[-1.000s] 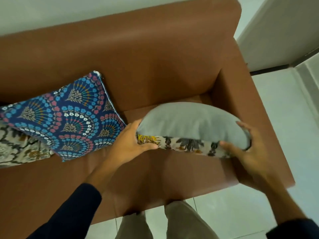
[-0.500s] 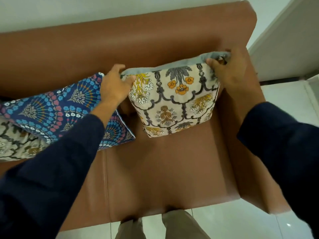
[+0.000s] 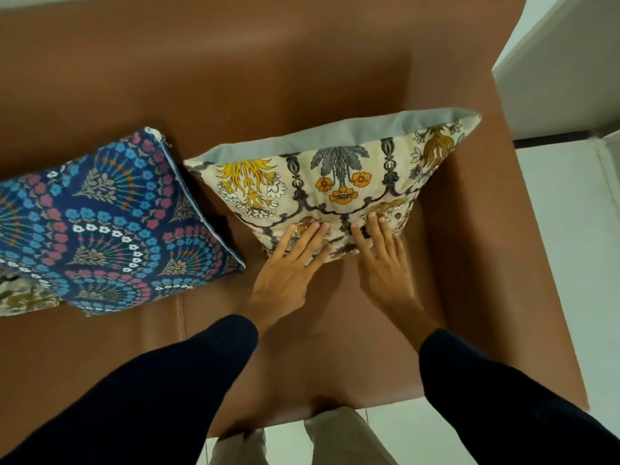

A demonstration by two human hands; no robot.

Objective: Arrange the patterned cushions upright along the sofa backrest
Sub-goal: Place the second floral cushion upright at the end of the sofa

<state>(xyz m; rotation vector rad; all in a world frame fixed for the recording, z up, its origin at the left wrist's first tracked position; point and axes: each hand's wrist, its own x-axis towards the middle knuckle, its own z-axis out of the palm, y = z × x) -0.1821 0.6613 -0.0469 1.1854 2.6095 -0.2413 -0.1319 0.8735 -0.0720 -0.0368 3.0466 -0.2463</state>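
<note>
A cream cushion (image 3: 332,176) with yellow, orange and grey flowers and a grey back stands upright against the brown sofa backrest (image 3: 235,78), at the right end beside the armrest. My left hand (image 3: 288,266) and my right hand (image 3: 382,260) lie flat with fingers spread on the lower front of this cushion, pressing it, not gripping. To its left a dark blue cushion (image 3: 107,229) with blue and pink fan patterns leans against the backrest. A third, beige patterned cushion (image 3: 23,297) shows partly at the far left, mostly hidden by the blue one.
The sofa's right armrest (image 3: 469,229) runs close along the cream cushion. Bare brown seat (image 3: 302,364) lies in front of the cushions. White tiled floor (image 3: 563,246) and a pale wall corner are to the right. My legs stand at the seat's front edge.
The cream cushion was carried to the backrest and stood up. Both hands let go of its top corners and dropped to press flat on its lower front. The camera moved closer.
</note>
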